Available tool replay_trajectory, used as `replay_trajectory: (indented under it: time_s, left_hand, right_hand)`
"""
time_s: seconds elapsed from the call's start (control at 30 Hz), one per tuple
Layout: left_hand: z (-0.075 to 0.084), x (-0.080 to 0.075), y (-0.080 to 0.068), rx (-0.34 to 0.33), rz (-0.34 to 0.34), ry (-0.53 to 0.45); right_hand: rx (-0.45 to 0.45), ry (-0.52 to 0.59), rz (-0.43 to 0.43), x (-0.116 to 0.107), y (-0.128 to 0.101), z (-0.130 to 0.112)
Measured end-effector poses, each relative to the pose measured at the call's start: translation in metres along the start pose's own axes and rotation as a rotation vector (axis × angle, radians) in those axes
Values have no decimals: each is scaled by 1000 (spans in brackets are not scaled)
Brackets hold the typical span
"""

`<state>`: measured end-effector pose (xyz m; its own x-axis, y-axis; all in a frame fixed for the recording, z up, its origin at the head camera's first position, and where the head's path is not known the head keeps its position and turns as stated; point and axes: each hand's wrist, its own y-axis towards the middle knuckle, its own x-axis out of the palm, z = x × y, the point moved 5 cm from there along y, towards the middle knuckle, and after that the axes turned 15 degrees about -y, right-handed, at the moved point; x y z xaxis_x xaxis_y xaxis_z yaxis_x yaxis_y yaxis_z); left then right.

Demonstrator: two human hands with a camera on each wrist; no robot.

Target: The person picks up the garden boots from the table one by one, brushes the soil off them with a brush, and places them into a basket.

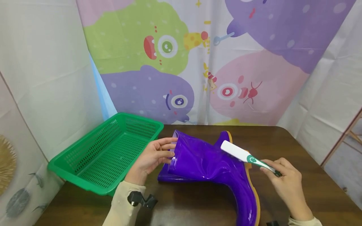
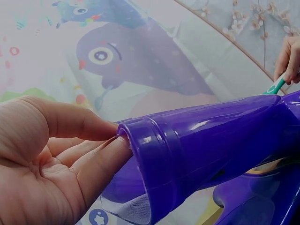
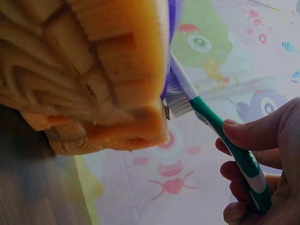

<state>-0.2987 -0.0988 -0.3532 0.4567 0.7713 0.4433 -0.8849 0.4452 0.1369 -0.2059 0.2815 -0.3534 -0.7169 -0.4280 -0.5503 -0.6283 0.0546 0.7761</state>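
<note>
My left hand (image 1: 150, 158) pinches the top rim of a shiny purple rain boot (image 1: 192, 157), thumb on one side and fingertips at the opening. The boot lies on its side with its shaft toward that hand. A second purple boot (image 1: 167, 178) lies under it, largely hidden. In my right hand (image 1: 288, 180) is a scrub brush (image 1: 236, 152) with a white head and green-and-white handle, gripped by the handle. Its white bristles (image 3: 182, 107) face the boot beside the orange-tan treaded sole (image 3: 117, 70) in the right wrist view.
A green slatted plastic basket (image 1: 85, 185) stands at the left of the dark wooden table (image 1: 198, 204). Behind the table hangs a curtain (image 1: 198, 94) with cartoon monsters, and pale cloth walls (image 1: 51, 56) close in both sides.
</note>
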Motion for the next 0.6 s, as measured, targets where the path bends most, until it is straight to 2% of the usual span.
replay_trajectory:
  time_s: [0.17, 0.33, 0.47, 0.6]
  left_hand:
    - [0, -1, -2, 8, -2, 7]
    - [-2, -1, -2, 12, -10, 5]
    - [0, 0, -1, 14, -7, 10]
    - [0, 0, -1, 13, -7, 13]
  right_hand:
    - [89, -28, -11, -4, -1, 8]
    - [140, -68, -30, -9, 0, 17]
    - [176, -91, -10, -14, 2, 24]
    - [263, -89, -4, -18, 2, 34]
